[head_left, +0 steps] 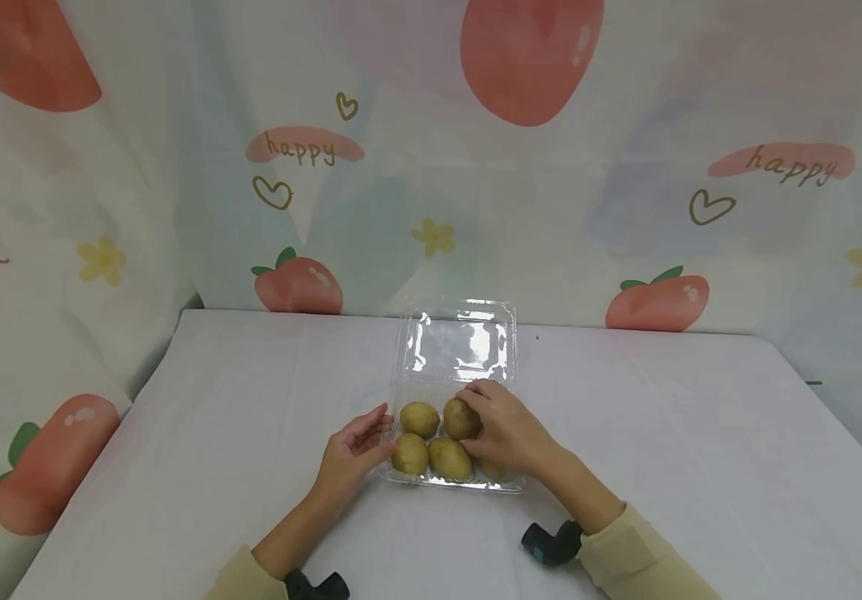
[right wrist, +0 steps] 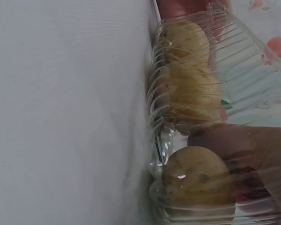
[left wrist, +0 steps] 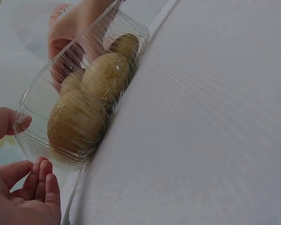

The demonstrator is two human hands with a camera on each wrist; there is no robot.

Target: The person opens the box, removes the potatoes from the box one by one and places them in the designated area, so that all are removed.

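Observation:
A clear plastic clamshell container (head_left: 449,485) with several potatoes in it lies in the middle of the table, its ribbed lid (head_left: 446,337) folded back. My right hand (head_left: 509,429) reaches in over its right side and grips a potato (head_left: 461,417) in the back row. Beneath that hand, another potato (right wrist: 196,183) at the right front is partly covered in the head view. At the container's left side is my left hand (head_left: 348,454), fingers loosely extended. In the left wrist view one of its fingertips (left wrist: 22,122) touches the rim beside the nearest potato (left wrist: 75,122).
A white cloth covers the table (head_left: 251,400). Behind it and on the left hangs a printed curtain (head_left: 536,233) with fruit and "happy" lettering. Black wrist-worn devices, one of them a dark curved piece (head_left: 551,543), show by both sleeves.

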